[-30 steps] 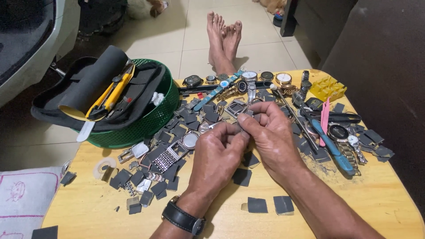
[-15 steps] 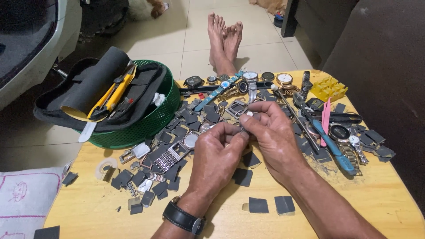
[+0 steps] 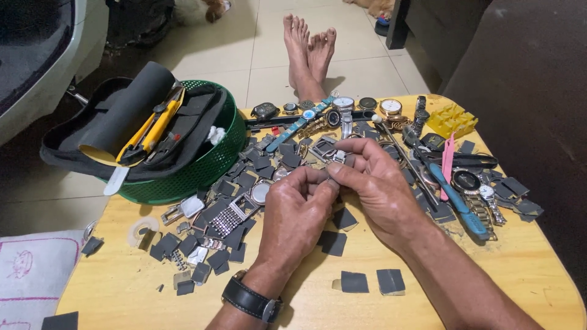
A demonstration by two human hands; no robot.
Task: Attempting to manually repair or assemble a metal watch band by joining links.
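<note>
My left hand [image 3: 298,214] and my right hand [image 3: 373,183] meet over the middle of a wooden table [image 3: 122,287]. Between their fingertips they pinch a small silvery metal watch part [image 3: 338,157]. A black wristwatch [image 3: 251,299] is strapped on my left wrist. Below the hands lie several dark grey square pads [image 3: 365,281]. A silver metal watch bracelet [image 3: 227,217] lies just left of my left hand.
A green basket [image 3: 208,168] at the left holds a black pouch and a yellow-handled tool [image 3: 150,131]. Several watches [image 3: 367,107] line the far edge. A blue-handled tool [image 3: 461,208] and a yellow block [image 3: 455,119] lie at the right. Someone's bare feet [image 3: 309,49] rest beyond the table.
Both hands stay together over the table; the fingers have shifted slightly on the small metal part. Nothing else has moved.
</note>
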